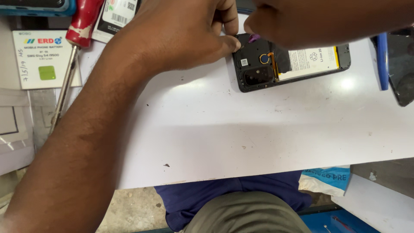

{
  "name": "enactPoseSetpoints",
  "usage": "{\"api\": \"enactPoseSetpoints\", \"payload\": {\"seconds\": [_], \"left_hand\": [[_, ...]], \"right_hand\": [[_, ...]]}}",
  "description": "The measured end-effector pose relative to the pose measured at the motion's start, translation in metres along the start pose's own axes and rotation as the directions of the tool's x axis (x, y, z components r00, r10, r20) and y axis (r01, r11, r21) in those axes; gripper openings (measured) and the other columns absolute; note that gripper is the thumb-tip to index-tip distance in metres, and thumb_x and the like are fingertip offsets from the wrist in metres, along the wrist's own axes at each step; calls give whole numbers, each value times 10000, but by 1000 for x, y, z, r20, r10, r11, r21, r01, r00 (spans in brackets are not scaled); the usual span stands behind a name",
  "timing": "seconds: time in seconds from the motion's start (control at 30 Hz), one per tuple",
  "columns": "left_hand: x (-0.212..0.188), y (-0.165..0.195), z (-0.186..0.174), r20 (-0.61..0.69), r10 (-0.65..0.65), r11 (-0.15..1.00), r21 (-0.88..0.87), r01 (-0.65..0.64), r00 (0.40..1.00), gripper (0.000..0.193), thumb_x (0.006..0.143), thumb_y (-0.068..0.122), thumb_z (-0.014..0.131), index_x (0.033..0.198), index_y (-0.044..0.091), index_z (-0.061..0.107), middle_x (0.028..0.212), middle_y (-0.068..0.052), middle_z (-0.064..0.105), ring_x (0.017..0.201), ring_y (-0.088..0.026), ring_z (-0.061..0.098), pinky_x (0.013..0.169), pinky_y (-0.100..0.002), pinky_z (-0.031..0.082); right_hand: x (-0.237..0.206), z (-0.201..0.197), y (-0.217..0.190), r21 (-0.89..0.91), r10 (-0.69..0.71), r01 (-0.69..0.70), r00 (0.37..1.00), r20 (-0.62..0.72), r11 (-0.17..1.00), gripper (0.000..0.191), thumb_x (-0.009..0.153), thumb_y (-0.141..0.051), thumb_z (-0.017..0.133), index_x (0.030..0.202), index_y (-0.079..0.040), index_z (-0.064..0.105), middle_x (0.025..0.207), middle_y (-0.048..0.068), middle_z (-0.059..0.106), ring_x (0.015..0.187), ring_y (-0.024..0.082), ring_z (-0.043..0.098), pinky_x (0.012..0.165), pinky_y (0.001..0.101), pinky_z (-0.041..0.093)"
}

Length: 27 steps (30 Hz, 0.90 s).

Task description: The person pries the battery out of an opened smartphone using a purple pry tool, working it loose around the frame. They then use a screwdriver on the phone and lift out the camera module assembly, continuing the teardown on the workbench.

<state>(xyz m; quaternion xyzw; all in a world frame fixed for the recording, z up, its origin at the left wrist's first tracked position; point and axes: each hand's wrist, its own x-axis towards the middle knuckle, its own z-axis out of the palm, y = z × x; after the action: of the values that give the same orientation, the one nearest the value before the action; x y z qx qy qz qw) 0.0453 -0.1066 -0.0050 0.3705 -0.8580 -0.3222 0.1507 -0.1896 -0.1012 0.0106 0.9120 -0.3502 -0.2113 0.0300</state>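
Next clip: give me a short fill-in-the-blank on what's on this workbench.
1. The opened phone lies on a ____ sheet.
2. The screwdriver has a ____ handle.
3. Both hands, left hand and right hand, meet at the phone's ____ end.

Missing words: white; red; camera

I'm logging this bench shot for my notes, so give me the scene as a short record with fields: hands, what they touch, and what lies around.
surface: white flat worktop
main item: opened black phone with its back cover off, white battery showing
left hand: fingertips on the phone's top-left corner
right hand: over the phone's upper edge; its grip is hidden
between the fingers: small purple piece, kind unclear
left side: red-handled metal screwdriver, white battery box
right edge: blue plastic strip tool
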Motion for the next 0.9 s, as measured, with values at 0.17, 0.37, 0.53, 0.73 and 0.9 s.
{"api": "enactPoseSetpoints", "payload": {"seconds": [0.17, 0.37, 0.53, 0.73, 0.9], "left_hand": [[0, -2, 0, -18, 44, 999, 10, -44, 999, 150, 778, 214, 856, 844, 148, 737, 630, 18, 647, 564, -108, 645, 540, -293, 498], [0, -1, 0, -10, 32, 999, 3, -32, 999, 128, 779, 202, 851, 827, 155, 742, 632, 20, 663, 564, -102, 652, 547, -284, 499], [1, 0, 0, -11, 19, 1000, -9, -19, 1000, 131, 776, 181, 838, 838, 144, 728, 658, 25, 672, 587, -109, 660, 567, -308, 508], [0, -5, 2, -27, 66, 997, -38, -67, 997, 180, 773, 181, 836, 903, 117, 729, 746, 21, 692, 670, -131, 676, 601, -326, 510], [3, -10, -3, -61, 242, 923, -293, -249, 968, 287, 740, 198, 837, 963, 73, 707, 874, 4, 698, 801, -105, 678, 683, -282, 528]], "right_hand": [[13, 19, 7, 85, 223, -240, 960, 166, 967, 276, 1040, -290, 649, 937, -41, 710, 533, 68, 645, 355, 141, 555, 371, 286, 496], [13, -6, -6, 143, 194, -228, 956, 218, 963, 230, 1065, -286, 602, 1038, -86, 713, 604, 70, 681, 389, 146, 598, 394, 283, 521], [15, -18, -16, 168, 168, -207, 960, 223, 964, 182, 1016, -227, 622, 1082, -75, 698, 647, 88, 675, 427, 160, 607, 427, 292, 527], [13, -21, -24, 201, 174, -217, 962, 210, 955, 203, 958, -157, 646, 1135, -63, 679, 698, 111, 668, 473, 176, 618, 466, 303, 535], [13, -36, -33, 217, 184, -224, 965, 190, 950, 274, 909, -98, 665, 1179, -52, 663, 741, 129, 662, 512, 190, 627, 498, 312, 541]]}}
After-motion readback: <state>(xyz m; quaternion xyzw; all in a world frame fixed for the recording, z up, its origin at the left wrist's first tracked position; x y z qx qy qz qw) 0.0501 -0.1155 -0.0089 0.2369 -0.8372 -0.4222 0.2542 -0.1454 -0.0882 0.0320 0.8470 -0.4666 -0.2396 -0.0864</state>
